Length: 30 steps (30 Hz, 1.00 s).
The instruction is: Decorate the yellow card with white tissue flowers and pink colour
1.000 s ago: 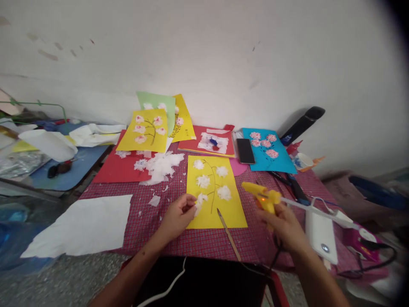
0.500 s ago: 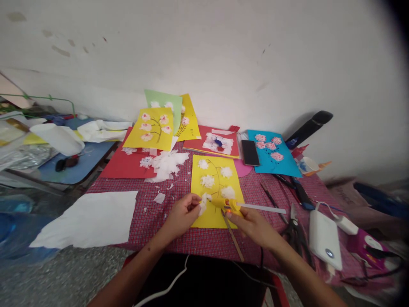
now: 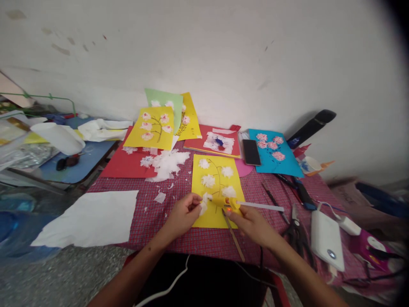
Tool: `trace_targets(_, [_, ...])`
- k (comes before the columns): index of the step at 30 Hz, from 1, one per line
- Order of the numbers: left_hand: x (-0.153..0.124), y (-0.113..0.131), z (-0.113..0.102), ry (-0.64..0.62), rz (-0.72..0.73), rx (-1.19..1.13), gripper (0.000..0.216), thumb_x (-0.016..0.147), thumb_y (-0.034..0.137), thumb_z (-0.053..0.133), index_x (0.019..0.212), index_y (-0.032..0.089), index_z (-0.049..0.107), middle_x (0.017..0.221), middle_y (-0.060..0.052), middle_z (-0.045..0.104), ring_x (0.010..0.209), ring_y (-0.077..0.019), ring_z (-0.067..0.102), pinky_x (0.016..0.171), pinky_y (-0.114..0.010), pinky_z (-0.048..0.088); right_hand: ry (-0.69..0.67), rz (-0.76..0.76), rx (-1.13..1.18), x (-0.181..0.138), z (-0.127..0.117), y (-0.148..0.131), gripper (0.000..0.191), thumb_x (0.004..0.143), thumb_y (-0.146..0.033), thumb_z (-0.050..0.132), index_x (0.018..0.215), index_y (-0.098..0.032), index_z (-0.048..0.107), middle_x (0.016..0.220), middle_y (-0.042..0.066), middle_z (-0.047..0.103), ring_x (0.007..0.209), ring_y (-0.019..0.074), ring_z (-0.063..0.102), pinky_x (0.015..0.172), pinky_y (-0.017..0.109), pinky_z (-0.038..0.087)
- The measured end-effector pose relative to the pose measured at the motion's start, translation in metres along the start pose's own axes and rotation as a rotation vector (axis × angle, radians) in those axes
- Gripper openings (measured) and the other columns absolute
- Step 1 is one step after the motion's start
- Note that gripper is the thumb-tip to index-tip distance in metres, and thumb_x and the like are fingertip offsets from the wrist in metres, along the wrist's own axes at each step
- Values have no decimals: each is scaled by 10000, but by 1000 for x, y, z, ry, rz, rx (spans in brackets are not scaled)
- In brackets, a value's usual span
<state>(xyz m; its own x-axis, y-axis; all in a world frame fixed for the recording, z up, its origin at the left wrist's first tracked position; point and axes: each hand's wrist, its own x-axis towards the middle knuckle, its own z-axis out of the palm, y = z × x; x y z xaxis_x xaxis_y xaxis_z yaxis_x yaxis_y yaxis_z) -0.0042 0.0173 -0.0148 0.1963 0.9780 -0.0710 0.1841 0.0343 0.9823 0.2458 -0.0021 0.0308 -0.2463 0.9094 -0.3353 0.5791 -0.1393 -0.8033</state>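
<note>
My right hand (image 3: 247,219) is wrapped round a yellow hot glue gun (image 3: 228,202) with a glue stick (image 3: 265,206) jutting from its back and a small orange light lit. Its nozzle points left at a white tissue-paper flower (image 3: 204,206). The fingers of my left hand (image 3: 186,212) pinch that flower at its left edge. Beneath both lies a yellow sheet (image 3: 200,219) with a drawn branch and several white paper flowers, among them one (image 3: 208,181) just above. The right fingertips are partly hidden by the gun.
Torn white paper (image 3: 171,163) and scraps lie left of the sheet, near a white tissue (image 3: 92,217). A brown stick (image 3: 235,241), scissors (image 3: 297,234), a power bank (image 3: 326,238) and a phone (image 3: 251,152) are to the right. Flower cards (image 3: 134,134) lean at the back.
Both hands and the glue gun stay almost in place, with the nozzle still at the flower. The whole view has shifted very slightly.
</note>
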Motion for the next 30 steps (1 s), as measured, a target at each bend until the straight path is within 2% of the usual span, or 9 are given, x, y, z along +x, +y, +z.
trace_targets(5, [0, 0, -1, -5, -6, 2, 162, 856, 259, 613, 1007, 206, 637, 962, -58, 716, 870, -199, 683, 775, -328, 541, 28, -13, -19, 2, 0, 0, 445, 951, -575, 521, 777, -177, 618, 668, 13, 578, 592, 142, 482, 516, 242, 366])
trace_targets(11, [0, -3, 0, 0, 3, 12, 167, 852, 256, 613, 1010, 209, 642, 963, -56, 717, 870, -196, 683, 776, -319, 542, -2, -5, -14, 2, 0, 0, 437, 961, -558, 499, 829, -164, 637, 682, 13, 582, 597, 142, 487, 525, 246, 367])
trace_targets(19, [0, -4, -1, -4, 5, 9, 178, 862, 276, 614, 1025, 211, 641, 964, -48, 717, 864, -192, 682, 782, -321, 542, 32, 15, -68, 0, -1, -5, 419, 949, -543, 517, 765, -176, 601, 670, 21, 587, 587, 140, 481, 518, 246, 353])
trace_targets(22, [0, -3, 0, 2, -9, 7, 180, 855, 284, 620, 1019, 211, 644, 961, -49, 721, 870, -197, 684, 780, -321, 540, 43, 16, -103, -2, -1, -6, 443, 942, -558, 516, 704, -187, 569, 598, -2, 528, 539, 129, 435, 491, 248, 309])
trace_targets(26, [0, -2, 0, 3, -17, 2, 181, 850, 283, 619, 1016, 212, 637, 973, -56, 717, 884, -200, 683, 756, -313, 542, 14, 24, -94, -4, -1, -8, 453, 940, -562, 504, 663, -203, 515, 554, -21, 460, 512, 117, 380, 485, 247, 277])
trace_targets(30, [1, -3, 0, -5, -31, -56, 177, 849, 293, 610, 1005, 210, 619, 944, -39, 700, 829, -180, 673, 724, -298, 541, -30, 27, -64, -5, 1, -9, 454, 952, -558, 486, 669, -205, 511, 572, -12, 486, 521, 121, 401, 481, 247, 273])
